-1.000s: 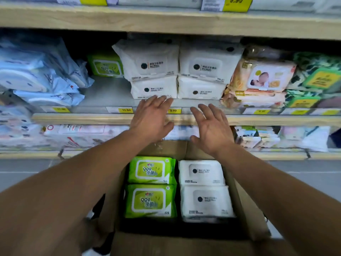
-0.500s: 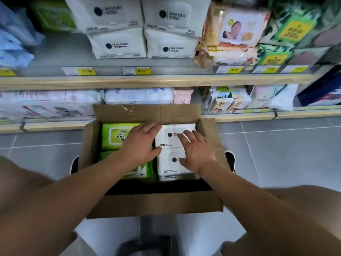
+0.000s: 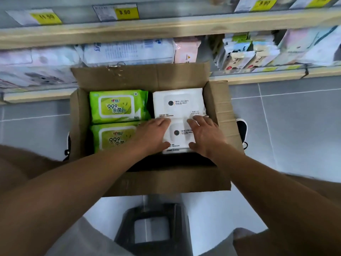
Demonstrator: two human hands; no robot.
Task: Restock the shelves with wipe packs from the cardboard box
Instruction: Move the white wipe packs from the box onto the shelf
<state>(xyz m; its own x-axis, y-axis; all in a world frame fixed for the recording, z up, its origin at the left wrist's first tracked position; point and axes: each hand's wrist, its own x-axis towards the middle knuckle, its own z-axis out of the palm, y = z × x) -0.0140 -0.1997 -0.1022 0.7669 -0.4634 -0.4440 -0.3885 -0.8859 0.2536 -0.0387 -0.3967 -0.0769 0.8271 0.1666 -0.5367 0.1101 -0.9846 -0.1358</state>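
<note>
While the cardboard box is sitting open on the grey tiled floor with its flaps folded outward, its far flap is standing just in front of the lowest shelf, and bare floor is lying to the right of the box. Along the near inner edge of the box a dark empty strip is showing. A dark stool is standing close below the camera, and price tags are hanging on the shelf edge above. Inside the box, two green wipe packs are lying in the left column and two white wipe packs in the right column. The near white wipe pack is lying between both hands. The left hand is curling around its left edge, fingers over the far corner and thumb at the near edge. The right hand is gripping the right edge in the same way. The far white wipe pack is lying just beyond the fingertips.
</note>
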